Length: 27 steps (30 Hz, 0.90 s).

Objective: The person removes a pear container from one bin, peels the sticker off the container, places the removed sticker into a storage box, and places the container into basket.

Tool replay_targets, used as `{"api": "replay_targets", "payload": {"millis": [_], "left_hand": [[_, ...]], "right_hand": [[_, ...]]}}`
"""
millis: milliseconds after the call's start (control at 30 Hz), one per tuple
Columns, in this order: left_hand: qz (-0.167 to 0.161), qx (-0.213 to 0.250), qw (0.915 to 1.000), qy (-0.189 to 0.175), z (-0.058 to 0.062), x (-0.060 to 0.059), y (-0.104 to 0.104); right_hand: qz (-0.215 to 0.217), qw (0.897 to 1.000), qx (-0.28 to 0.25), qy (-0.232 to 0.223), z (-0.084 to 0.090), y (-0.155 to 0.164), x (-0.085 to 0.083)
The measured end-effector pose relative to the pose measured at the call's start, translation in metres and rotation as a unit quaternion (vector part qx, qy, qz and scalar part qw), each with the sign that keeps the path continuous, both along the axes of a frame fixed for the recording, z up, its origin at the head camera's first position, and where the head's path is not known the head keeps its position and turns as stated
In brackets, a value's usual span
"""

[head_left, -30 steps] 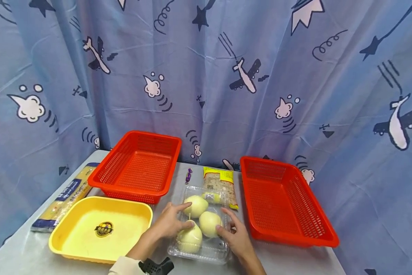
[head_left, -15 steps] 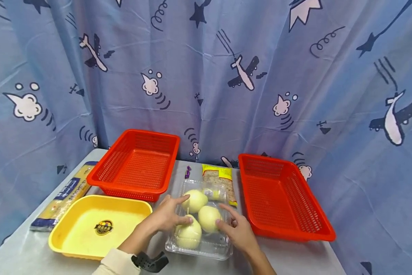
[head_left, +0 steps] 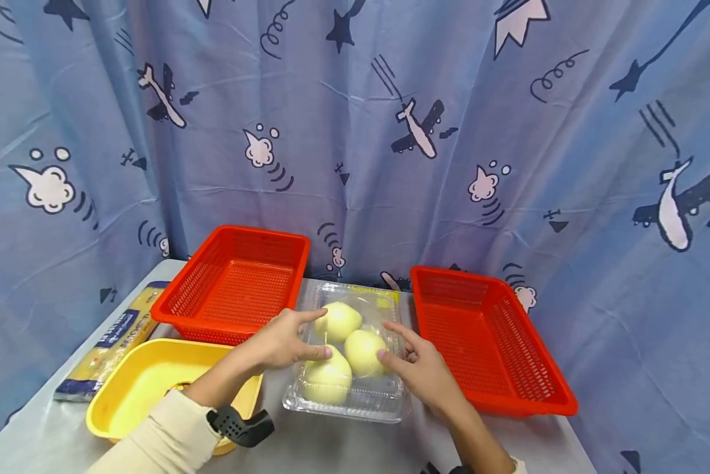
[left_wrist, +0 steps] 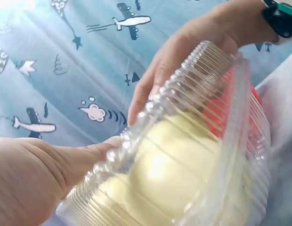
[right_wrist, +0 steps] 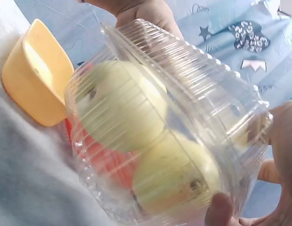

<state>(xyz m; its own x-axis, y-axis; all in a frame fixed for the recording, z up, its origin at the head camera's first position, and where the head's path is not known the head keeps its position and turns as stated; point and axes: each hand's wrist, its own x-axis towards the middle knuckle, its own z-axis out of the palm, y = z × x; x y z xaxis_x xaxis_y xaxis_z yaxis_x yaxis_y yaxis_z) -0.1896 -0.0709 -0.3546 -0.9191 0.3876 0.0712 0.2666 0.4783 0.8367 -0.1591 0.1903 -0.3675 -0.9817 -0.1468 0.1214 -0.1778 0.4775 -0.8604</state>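
Both hands clamp a clear clamshell box (head_left: 347, 368) of three pears (head_left: 363, 351), lifted and tilted off the table (head_left: 307, 447).

We go big to small: curtain (head_left: 355, 131) at 12 o'clock; two red baskets (head_left: 236, 283) at 10 and 3 o'clock of the box; yellow tray (head_left: 147, 378) at 9, partly hidden by the sleeve; pasta pack (head_left: 108, 342) cut by the tray. Left hand (head_left: 280, 342) and right hand (head_left: 426, 372) grip opposite sides, fingers curled on the lid. The yellow packet behind shows only its top edge; we can't read it.

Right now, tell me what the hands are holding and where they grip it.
Both hands hold the clear clamshell box of pale yellow fruit: the left hand grips its left side, the right hand its right side, fingers over the lid.
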Motion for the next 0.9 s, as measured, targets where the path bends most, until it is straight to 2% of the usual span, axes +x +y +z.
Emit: {"api": "replay_targets", "payload": {"millis": [167,300,600,767,900], "left_hand": [[-0.018,-0.002,0.9998,-0.004,0.023,-0.004,-0.011],[-0.026,-0.01,0.9995,-0.017,0.037,-0.008,-0.018],[-0.02,0.015,0.9962,-0.083,0.057,-0.014,-0.04],[-0.02,0.032,0.9943,-0.099,0.069,-0.019,-0.056],[-0.023,0.035,0.9939,-0.102,0.078,-0.021,-0.072]], "right_hand": [[0.013,1.0,-0.003,-0.011,0.022,-0.007,-0.005],[0.018,1.0,0.003,-0.019,0.035,-0.013,-0.009],[0.043,0.998,0.0,-0.048,0.058,-0.032,-0.019],[0.039,0.998,0.019,-0.047,0.07,-0.047,-0.026],[0.055,0.997,0.008,-0.049,0.077,-0.061,-0.033]]}}
